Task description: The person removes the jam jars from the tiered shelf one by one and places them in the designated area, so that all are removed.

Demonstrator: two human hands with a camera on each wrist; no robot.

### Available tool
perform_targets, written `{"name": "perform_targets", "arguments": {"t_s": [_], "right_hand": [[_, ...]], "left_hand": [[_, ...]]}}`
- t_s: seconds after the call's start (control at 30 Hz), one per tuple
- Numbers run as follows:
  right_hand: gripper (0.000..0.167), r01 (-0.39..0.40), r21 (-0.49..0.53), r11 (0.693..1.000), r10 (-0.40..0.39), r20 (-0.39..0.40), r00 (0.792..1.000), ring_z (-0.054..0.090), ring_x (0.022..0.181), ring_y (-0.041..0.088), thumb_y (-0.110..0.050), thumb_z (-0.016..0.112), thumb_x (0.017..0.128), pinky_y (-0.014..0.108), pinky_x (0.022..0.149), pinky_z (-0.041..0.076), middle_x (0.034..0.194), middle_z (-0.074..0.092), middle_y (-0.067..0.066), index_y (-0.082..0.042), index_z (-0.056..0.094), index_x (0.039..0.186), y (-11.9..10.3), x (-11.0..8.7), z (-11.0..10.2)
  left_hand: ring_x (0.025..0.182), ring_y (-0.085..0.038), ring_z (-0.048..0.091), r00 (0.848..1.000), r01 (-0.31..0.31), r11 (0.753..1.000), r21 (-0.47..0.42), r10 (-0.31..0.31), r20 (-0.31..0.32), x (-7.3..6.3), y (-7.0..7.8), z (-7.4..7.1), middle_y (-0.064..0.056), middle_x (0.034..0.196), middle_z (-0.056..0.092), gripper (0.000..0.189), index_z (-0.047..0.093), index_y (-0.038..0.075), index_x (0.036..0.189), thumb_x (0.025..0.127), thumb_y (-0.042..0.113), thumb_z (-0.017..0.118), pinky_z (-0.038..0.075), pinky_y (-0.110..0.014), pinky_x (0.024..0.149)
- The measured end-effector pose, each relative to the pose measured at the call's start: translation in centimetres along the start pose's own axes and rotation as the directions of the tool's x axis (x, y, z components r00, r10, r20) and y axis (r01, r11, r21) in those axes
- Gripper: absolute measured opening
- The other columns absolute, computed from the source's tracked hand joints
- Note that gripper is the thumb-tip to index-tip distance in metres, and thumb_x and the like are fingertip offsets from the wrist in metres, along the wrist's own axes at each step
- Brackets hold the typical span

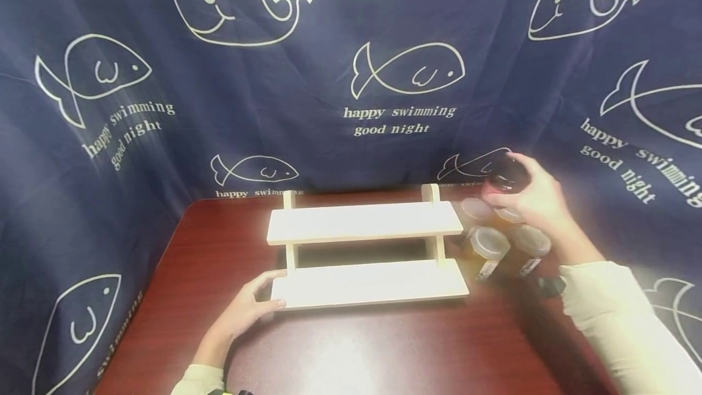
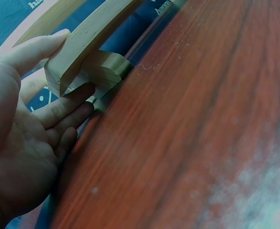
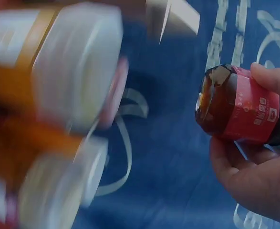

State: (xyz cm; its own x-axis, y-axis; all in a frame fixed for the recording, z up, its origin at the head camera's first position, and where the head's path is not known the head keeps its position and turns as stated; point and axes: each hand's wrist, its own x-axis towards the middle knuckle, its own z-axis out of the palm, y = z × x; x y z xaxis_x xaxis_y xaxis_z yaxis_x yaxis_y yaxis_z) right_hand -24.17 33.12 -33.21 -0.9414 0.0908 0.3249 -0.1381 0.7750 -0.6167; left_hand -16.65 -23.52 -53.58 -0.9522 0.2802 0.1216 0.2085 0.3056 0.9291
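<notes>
A two-tier pale wooden shelf rack [image 1: 367,285] stands on the table. My left hand [image 1: 249,303] grips the left end of its lower board. In the left wrist view the thumb lies over the board [image 2: 89,45] and the other fingers are below it. My right hand [image 1: 543,200] holds a small brown glass jar [image 3: 247,107] with a red label and a black lid. This jar is raised above several amber jars with whitish lids, among them a front jar [image 1: 488,245], just right of the rack.
The reddish-brown wooden table [image 1: 351,352] extends in front of the rack. A dark round object [image 1: 551,286] lies near the right sleeve, partly hidden. Blue curtains [image 1: 329,108] with white fish and whale drawings hang close behind and at both sides.
</notes>
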Motion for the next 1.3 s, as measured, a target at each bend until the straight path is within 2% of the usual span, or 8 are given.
{"name": "perform_targets", "arguments": {"t_s": [0.13, 0.27, 0.43, 0.57, 0.77, 0.97, 1.13, 1.3], "right_hand": [[0.106, -0.056, -0.07, 0.996, 0.055, -0.02, 0.998, 0.04, 0.13, 0.057, -0.036, 0.092, 0.072, 0.068, 0.101, 0.033, 0.149, 0.044, 0.03, -0.015, 0.033, 0.157, 3.9, -0.1, -2.7], [0.097, -0.122, -0.09, 0.988, 0.118, -0.053, 0.992, 0.042, 0.127, 0.057, -0.035, 0.09, 0.074, 0.067, 0.1, 0.034, 0.141, 0.048, 0.035, -0.006, 0.04, 0.151, 8.4, -0.7, -4.1], [0.094, -0.215, -0.052, 0.975, 0.211, -0.076, 0.975, 0.04, 0.128, 0.057, -0.032, 0.089, 0.075, 0.067, 0.103, 0.031, 0.141, 0.046, 0.037, 0.001, 0.04, 0.149, 13.9, -1.8, -4.1], [0.098, -0.238, -0.064, 0.969, 0.236, -0.048, 0.971, 0.035, 0.129, 0.063, -0.032, 0.088, 0.076, 0.072, 0.103, 0.029, 0.144, 0.04, 0.04, 0.002, 0.035, 0.151, 16.9, -2.5, -3.4], [0.104, -0.28, -0.063, 0.958, 0.281, 0.007, 0.96, 0.036, 0.128, 0.063, -0.029, 0.089, 0.074, 0.072, 0.1, 0.033, 0.144, 0.037, 0.043, 0.004, 0.03, 0.153, 19.7, -4.1, -1.5], [0.11, -0.274, -0.042, 0.961, 0.277, 0.071, 0.958, 0.031, 0.129, 0.065, -0.016, 0.09, 0.069, 0.074, 0.102, 0.028, 0.145, 0.031, 0.045, 0.007, 0.024, 0.154, 21.0, -5.6, -0.5], [0.11, -0.285, -0.003, 0.958, 0.285, 0.08, 0.955, 0.03, 0.13, 0.064, -0.01, 0.089, 0.069, 0.073, 0.103, 0.027, 0.147, 0.029, 0.045, 0.009, 0.022, 0.154, 21.5, -6.7, -0.2], [0.104, -0.26, 0.011, 0.966, 0.259, 0.058, 0.964, 0.032, 0.129, 0.064, -0.011, 0.088, 0.072, 0.073, 0.103, 0.027, 0.145, 0.033, 0.045, 0.011, 0.026, 0.151, 21.9, -7.3, 0.2]], "left_hand": [[0.14, -0.042, 0.037, 1.0, 0.004, 1.0, -0.008, -0.004, -0.013, -0.2, 0.0, 0.2, -0.008, 0.141, 0.059, 0.055, 0.061, 0.014, 0.135, 0.084, 0.016, 0.081, 0.021, -0.07, 0.111], [0.141, -0.045, 0.035, 1.0, 0.01, 1.0, -0.01, -0.01, -0.011, -0.2, -0.1, 0.1, -0.008, 0.142, 0.058, 0.056, 0.061, 0.015, 0.136, 0.084, 0.017, 0.081, 0.018, -0.072, 0.111], [0.141, -0.044, 0.036, 1.0, 0.009, 1.0, 0.0, -0.009, -0.003, -0.1, -0.2, 0.2, -0.007, 0.142, 0.059, 0.055, 0.061, 0.016, 0.136, 0.084, 0.018, 0.081, 0.019, -0.072, 0.111], [0.14, -0.043, 0.037, 1.0, -0.001, 1.0, 0.002, 0.001, -0.01, 0.1, -0.2, 0.3, -0.006, 0.141, 0.059, 0.055, 0.061, 0.016, 0.135, 0.084, 0.018, 0.081, 0.02, -0.071, 0.111], [0.141, -0.04, 0.039, 1.0, -0.001, 1.0, 0.016, 0.001, -0.007, 0.3, -0.2, 0.4, -0.004, 0.14, 0.06, 0.055, 0.062, 0.017, 0.135, 0.084, 0.019, 0.082, 0.022, -0.068, 0.113], [0.141, -0.04, 0.038, 1.0, 0.004, 1.0, 0.007, -0.004, -0.001, 0.5, 0.0, 0.6, -0.004, 0.14, 0.06, 0.055, 0.062, 0.017, 0.134, 0.083, 0.019, 0.082, 0.021, -0.068, 0.113], [0.142, -0.04, 0.037, 1.0, 0.009, 1.0, 0.009, -0.01, 0.014, 0.9, 0.0, 0.5, -0.004, 0.141, 0.06, 0.056, 0.062, 0.018, 0.135, 0.083, 0.02, 0.082, 0.02, -0.069, 0.113], [0.142, -0.043, 0.036, 1.0, -0.004, 1.0, 0.001, 0.004, 0.022, 1.1, -0.2, 0.3, -0.007, 0.141, 0.059, 0.056, 0.061, 0.016, 0.135, 0.083, 0.018, 0.082, 0.019, -0.07, 0.112]]}}
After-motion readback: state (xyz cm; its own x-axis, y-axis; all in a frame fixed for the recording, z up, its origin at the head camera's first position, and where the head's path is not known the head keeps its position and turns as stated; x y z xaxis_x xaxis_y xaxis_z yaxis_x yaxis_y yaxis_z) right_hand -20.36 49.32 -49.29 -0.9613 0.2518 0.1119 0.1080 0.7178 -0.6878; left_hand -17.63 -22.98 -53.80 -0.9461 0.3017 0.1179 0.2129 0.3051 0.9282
